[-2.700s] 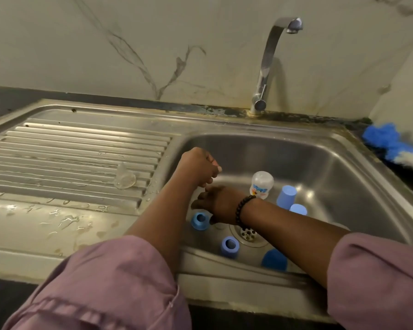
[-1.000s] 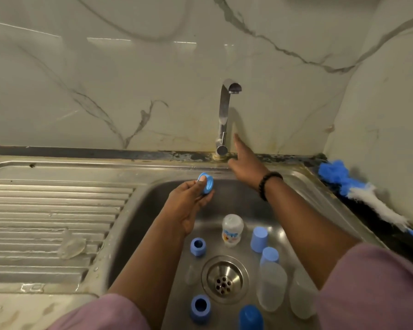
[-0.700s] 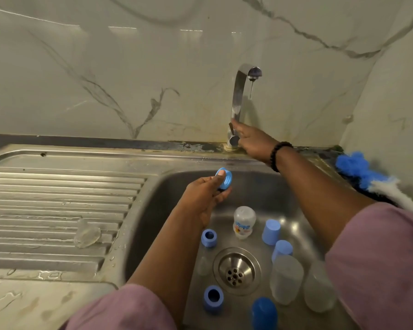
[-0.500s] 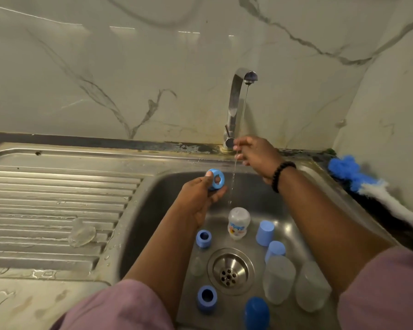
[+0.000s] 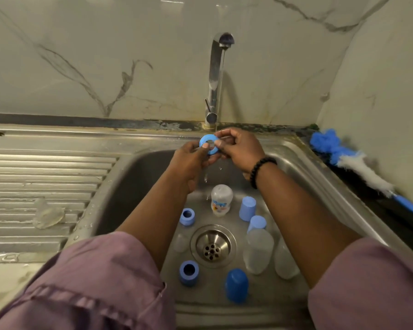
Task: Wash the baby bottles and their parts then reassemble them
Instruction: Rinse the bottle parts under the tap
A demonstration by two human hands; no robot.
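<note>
The blue collar ring [image 5: 209, 145] sits above the sink's back edge, under the tap's [image 5: 216, 75] thin stream; I see my left hand [image 5: 191, 163] and right hand [image 5: 240, 148] both pinching its rim. Below, on the sink [image 5: 296, 163] floor around the drain [image 5: 211, 246], lie a printed bottle [image 5: 221, 200], blue caps, more rings and clear bottles

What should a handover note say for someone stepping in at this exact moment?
Left hand and right hand both pinch one blue collar ring under the running tap.
In the sink: two more blue rings, a printed bottle, two clear bottles, three blue caps.
One clear teat lies on the drainboard; the brush lies on the right counter.
Done: tap on, first ring rinsing. Left: every other part, then reassembly.
</note>
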